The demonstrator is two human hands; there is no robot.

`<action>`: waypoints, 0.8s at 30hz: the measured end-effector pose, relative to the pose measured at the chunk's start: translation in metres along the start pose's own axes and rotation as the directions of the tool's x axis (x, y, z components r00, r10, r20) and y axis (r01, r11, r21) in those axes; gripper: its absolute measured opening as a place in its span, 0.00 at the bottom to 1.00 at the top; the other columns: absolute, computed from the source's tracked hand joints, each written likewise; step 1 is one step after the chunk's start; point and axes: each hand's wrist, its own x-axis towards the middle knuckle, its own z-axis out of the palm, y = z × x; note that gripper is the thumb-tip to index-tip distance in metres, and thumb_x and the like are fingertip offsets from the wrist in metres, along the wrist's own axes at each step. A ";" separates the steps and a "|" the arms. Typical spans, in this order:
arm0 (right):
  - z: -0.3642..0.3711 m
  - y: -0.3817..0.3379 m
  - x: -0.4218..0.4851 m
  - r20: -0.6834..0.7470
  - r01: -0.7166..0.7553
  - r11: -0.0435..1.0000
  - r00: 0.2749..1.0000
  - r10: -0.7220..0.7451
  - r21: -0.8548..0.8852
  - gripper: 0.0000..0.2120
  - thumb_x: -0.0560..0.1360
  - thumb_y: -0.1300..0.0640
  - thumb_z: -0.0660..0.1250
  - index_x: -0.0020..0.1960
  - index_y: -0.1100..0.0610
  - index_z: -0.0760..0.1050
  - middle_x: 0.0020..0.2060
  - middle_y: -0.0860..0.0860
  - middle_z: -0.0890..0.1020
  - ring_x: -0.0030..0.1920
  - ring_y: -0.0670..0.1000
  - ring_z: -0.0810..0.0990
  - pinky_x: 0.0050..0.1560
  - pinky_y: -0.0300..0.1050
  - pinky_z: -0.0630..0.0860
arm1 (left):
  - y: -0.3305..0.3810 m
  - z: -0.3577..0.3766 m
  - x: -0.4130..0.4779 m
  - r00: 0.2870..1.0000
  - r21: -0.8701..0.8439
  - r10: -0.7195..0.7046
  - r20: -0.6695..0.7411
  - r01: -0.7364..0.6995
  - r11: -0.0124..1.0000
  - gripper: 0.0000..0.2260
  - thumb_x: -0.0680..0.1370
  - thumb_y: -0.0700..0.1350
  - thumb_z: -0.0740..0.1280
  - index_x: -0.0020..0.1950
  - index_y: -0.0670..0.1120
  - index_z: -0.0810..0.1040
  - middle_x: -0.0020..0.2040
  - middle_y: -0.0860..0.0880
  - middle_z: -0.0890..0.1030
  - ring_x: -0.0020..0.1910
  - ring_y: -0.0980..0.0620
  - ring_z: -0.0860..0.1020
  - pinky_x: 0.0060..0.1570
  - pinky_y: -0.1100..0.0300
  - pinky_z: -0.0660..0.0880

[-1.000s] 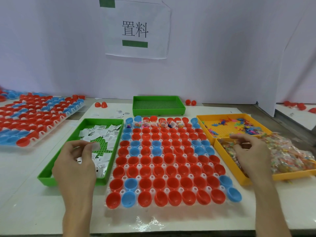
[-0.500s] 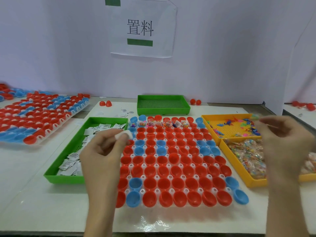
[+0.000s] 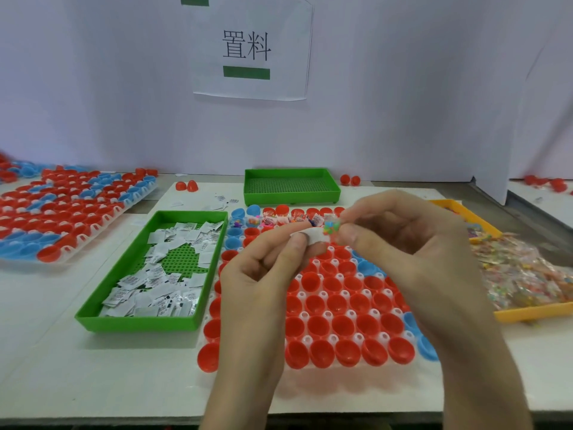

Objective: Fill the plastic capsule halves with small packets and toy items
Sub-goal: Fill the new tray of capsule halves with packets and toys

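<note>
A clear rack (image 3: 341, 308) of red and blue capsule halves lies in the middle of the table; its back row holds packets and toys. My left hand (image 3: 266, 274) pinches a small white packet (image 3: 313, 235) above the rack. My right hand (image 3: 409, 243) pinches a small clear bag of colourful toy bits (image 3: 331, 227) right beside the white packet, the two touching. Both hands hover over the rack's middle rows and hide part of it.
A green tray (image 3: 93, 318) of white packets sits left of the rack. An empty green tray (image 3: 291, 186) stands behind. Yellow trays (image 3: 527, 315) with toy bags lie at the right. Another filled capsule rack (image 3: 62, 218) is far left. Loose red halves (image 3: 186, 186) lie at the back.
Both hands have moved from their trays inward over the rack. The left carries the white packet, the right the toy bag, and the two items now meet.
</note>
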 end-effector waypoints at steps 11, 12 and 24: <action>0.008 0.010 0.001 0.014 -0.004 0.997 1.000 0.005 -0.082 0.07 0.70 0.64 0.77 0.43 0.53 0.84 0.39 0.49 0.86 0.41 0.52 0.86 0.45 0.45 0.83 | 0.002 0.000 -0.001 0.990 0.143 -0.024 0.140 0.004 0.990 0.10 0.73 0.50 0.74 0.54 0.54 0.87 0.50 0.48 0.87 0.54 0.50 0.85 0.53 0.64 0.78; 0.008 0.011 0.000 0.004 -0.002 0.995 1.000 0.002 -0.101 0.07 0.70 0.63 0.77 0.42 0.53 0.83 0.38 0.50 0.86 0.40 0.52 0.85 0.44 0.48 0.83 | 0.002 0.000 -0.001 0.987 0.159 -0.018 0.161 -0.007 0.987 0.10 0.73 0.48 0.75 0.54 0.53 0.87 0.50 0.48 0.87 0.54 0.51 0.85 0.52 0.65 0.78; -0.036 0.047 0.035 -0.263 -0.110 0.969 0.963 0.049 -0.221 0.09 0.78 0.61 0.67 0.48 0.48 0.82 0.37 0.47 0.83 0.31 0.42 0.79 0.34 0.33 0.77 | 0.003 -0.014 0.004 0.999 0.099 0.025 0.025 -0.028 0.995 0.13 0.66 0.44 0.74 0.50 0.49 0.87 0.39 0.46 0.86 0.45 0.46 0.87 0.48 0.63 0.80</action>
